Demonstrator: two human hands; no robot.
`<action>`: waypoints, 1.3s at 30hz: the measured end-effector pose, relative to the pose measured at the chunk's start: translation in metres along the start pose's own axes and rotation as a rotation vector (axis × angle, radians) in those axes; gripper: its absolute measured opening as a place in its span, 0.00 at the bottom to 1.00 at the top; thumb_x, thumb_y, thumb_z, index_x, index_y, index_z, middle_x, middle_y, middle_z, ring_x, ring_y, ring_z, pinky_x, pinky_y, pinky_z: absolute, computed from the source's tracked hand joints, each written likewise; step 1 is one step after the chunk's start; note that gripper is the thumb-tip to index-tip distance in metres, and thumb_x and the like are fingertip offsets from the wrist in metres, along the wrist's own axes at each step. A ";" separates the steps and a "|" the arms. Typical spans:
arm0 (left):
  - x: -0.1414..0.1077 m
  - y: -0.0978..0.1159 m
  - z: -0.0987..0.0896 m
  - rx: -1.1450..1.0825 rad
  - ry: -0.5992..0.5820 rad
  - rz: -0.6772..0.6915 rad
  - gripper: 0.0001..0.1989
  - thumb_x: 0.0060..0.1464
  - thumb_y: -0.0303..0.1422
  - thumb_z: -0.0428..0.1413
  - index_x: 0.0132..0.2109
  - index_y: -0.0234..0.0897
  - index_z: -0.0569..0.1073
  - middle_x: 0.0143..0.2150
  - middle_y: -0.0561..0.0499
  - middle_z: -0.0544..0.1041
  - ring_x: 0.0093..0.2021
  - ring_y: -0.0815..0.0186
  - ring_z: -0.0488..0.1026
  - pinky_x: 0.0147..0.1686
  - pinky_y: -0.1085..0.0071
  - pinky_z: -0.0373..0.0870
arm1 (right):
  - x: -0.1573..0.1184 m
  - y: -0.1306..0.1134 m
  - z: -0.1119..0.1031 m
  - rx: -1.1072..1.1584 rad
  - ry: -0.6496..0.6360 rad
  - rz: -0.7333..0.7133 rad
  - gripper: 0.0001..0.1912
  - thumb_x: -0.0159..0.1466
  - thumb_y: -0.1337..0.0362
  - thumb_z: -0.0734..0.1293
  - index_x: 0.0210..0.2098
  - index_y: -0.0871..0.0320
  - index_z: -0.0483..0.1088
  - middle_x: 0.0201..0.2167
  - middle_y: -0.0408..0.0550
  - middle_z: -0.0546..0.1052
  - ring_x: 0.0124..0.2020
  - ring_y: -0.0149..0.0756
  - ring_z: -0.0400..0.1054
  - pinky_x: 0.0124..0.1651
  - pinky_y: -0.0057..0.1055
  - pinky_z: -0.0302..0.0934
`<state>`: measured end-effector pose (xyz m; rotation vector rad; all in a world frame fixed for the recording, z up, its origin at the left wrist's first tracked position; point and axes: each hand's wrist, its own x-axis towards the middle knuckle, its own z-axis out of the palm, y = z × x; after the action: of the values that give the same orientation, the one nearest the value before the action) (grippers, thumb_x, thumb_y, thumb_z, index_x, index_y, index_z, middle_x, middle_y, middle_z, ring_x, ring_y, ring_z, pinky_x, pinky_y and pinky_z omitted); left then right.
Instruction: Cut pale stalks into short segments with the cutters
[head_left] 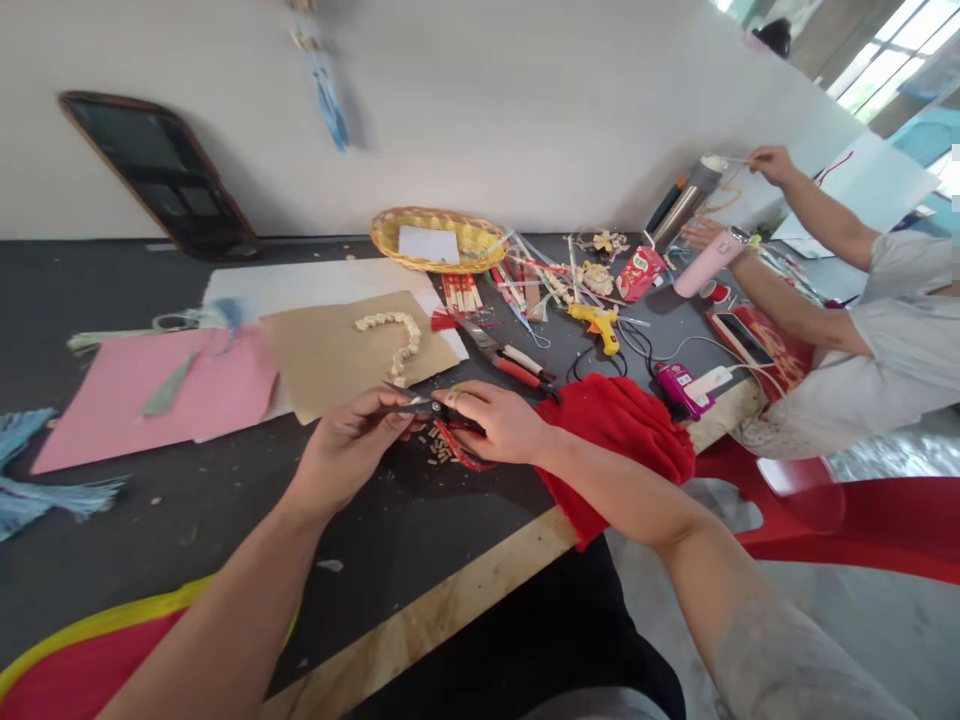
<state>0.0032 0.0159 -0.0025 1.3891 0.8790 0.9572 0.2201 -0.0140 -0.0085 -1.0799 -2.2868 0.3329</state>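
My right hand point(499, 420) is closed around a pair of dark-bladed scissors point(435, 407) with red handles, the blades pointing left and slightly apart. Thumb and fingers of my left hand point(349, 440) pinch a small pale piece point(415, 401) right at the blades; its exact shape is hard to make out. Beneath both hands, small cream-coloured cuttings point(437, 443) are scattered over the dark tabletop. Just beyond them, a curved string of cream pieces point(409, 340) lies on a brown sheet point(330, 350).
Pink paper point(112, 390) with tassels lies left. Behind are a wicker basket point(386, 245) and pliers point(517, 370). A yellow glue gun point(598, 322) and red cloth point(615, 440) sit right. Another person's hands point(772, 165) work near a pink bottle point(705, 265).
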 end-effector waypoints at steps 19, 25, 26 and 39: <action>0.000 -0.002 0.000 0.002 -0.005 -0.005 0.10 0.50 0.41 0.64 0.35 0.40 0.79 0.32 0.52 0.77 0.31 0.66 0.71 0.34 0.70 0.69 | 0.000 0.000 -0.002 0.000 -0.019 0.009 0.23 0.65 0.64 0.64 0.60 0.58 0.62 0.53 0.57 0.72 0.56 0.41 0.67 0.58 0.40 0.64; 0.000 -0.003 -0.001 0.016 -0.005 0.001 0.09 0.52 0.40 0.62 0.36 0.39 0.78 0.32 0.52 0.77 0.32 0.66 0.70 0.35 0.71 0.68 | -0.001 -0.003 -0.002 -0.007 -0.006 -0.004 0.22 0.67 0.63 0.62 0.59 0.60 0.62 0.51 0.58 0.73 0.54 0.40 0.68 0.57 0.37 0.65; 0.000 -0.004 -0.002 0.020 -0.006 0.007 0.09 0.52 0.40 0.62 0.36 0.39 0.79 0.32 0.52 0.77 0.32 0.66 0.70 0.35 0.71 0.68 | -0.001 -0.003 -0.002 -0.011 -0.012 0.003 0.22 0.67 0.62 0.62 0.60 0.59 0.62 0.52 0.57 0.73 0.54 0.40 0.68 0.57 0.37 0.65; -0.001 -0.001 -0.001 0.002 -0.005 0.001 0.12 0.50 0.42 0.64 0.36 0.39 0.79 0.33 0.51 0.79 0.31 0.66 0.71 0.34 0.71 0.70 | 0.000 -0.007 -0.002 -0.064 -0.031 0.051 0.22 0.67 0.62 0.63 0.59 0.57 0.63 0.52 0.56 0.73 0.53 0.40 0.69 0.56 0.37 0.66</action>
<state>0.0024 0.0157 -0.0034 1.3929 0.8758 0.9536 0.2172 -0.0185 -0.0038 -1.1738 -2.3142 0.3000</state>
